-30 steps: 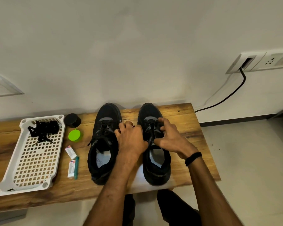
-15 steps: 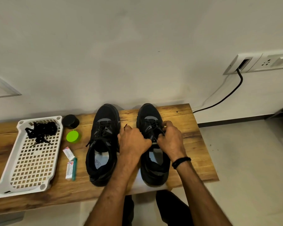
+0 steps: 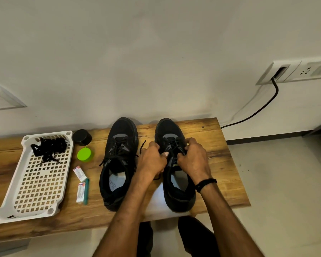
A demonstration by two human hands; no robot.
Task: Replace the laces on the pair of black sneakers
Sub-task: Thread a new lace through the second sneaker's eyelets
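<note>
Two black sneakers stand side by side on the wooden bench, toes towards the wall. The left sneaker [image 3: 119,160] is laced, its ends hanging loose. Over the right sneaker [image 3: 174,145] both hands work at the black lace [image 3: 171,143]. My left hand [image 3: 152,160] has its fingers curled at the shoe's left side, pinching a lace end that sticks out towards the wall. My right hand [image 3: 193,158] grips the lace at the shoe's right eyelets. A bundle of black spare laces [image 3: 48,148] lies in the far end of a white perforated tray [image 3: 39,184].
The wooden bench [image 3: 220,164] ends just right of the shoes, with floor beyond. Left of the shoes lie a black round tin [image 3: 82,137], a green lid [image 3: 84,154], two small white boxes [image 3: 79,173] and a teal stick [image 3: 86,191]. A black cable [image 3: 258,112] runs to a wall socket.
My right hand came in from an open reach over the right shoe and curled onto its lace. My left hand stayed at the shoe's left side. The camera view shifted slightly.
</note>
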